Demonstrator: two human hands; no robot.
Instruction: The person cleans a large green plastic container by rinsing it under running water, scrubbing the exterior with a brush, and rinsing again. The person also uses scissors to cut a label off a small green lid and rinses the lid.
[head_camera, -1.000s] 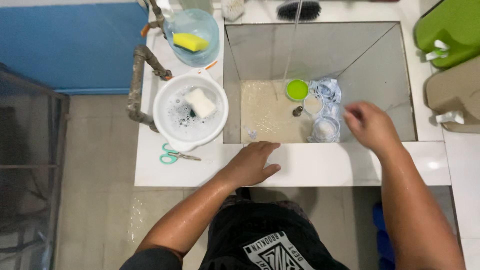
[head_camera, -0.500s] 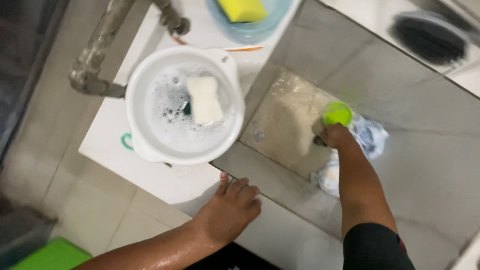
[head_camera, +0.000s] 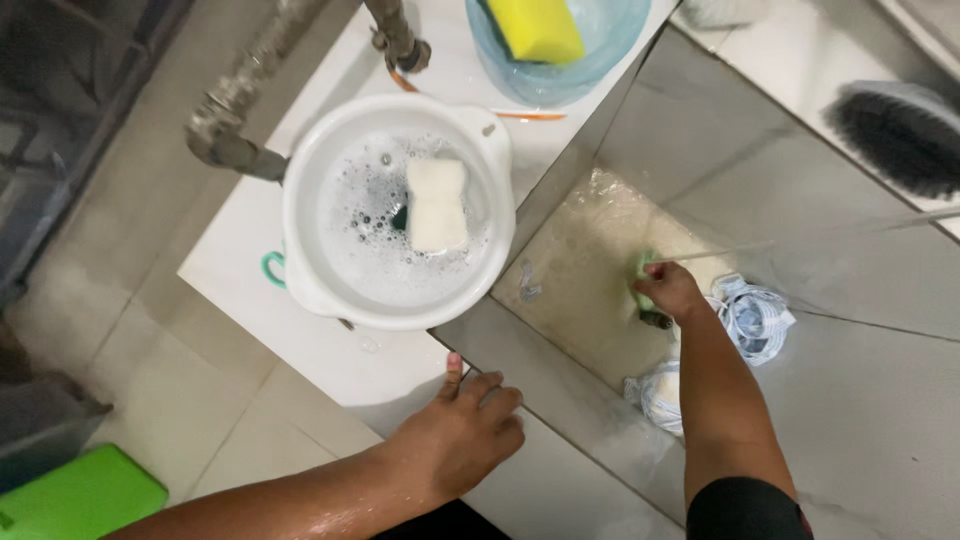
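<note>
The right hand (head_camera: 672, 290) is down inside the sink (head_camera: 850, 330), with the forearm coming straight in from the bottom edge of the view. Its fingers are curled around a small green cup (head_camera: 642, 285), of which only a narrow green edge shows at the left of the knuckles. The cup is on the wet beige floor of the sink, near its middle. A thin stream of water (head_camera: 800, 238) runs from the right toward the hand.

The left hand (head_camera: 462, 430) lies flat and spread on the white counter edge (head_camera: 560, 490), palm down, holding nothing; the fingers point toward the sink rim and the wrist is wet.

Just right of the right hand lies a crumpled clear plastic wrapper with blue print (head_camera: 755, 315). A second crumpled piece (head_camera: 655, 392) lies lower, beside the forearm, partly hidden by it.

On the counter at the left stands a white basin (head_camera: 310, 270) with soapy water, and a white sponge (head_camera: 437, 203) floats in it. Above it a pale blue bowl (head_camera: 600, 50) holds a yellow sponge (head_camera: 535, 28). A green scissor handle (head_camera: 270, 270) shows from under the basin. A black brush (head_camera: 895, 125) lies at the upper right, and a rusty pipe (head_camera: 240, 100) crosses the upper left.
</note>
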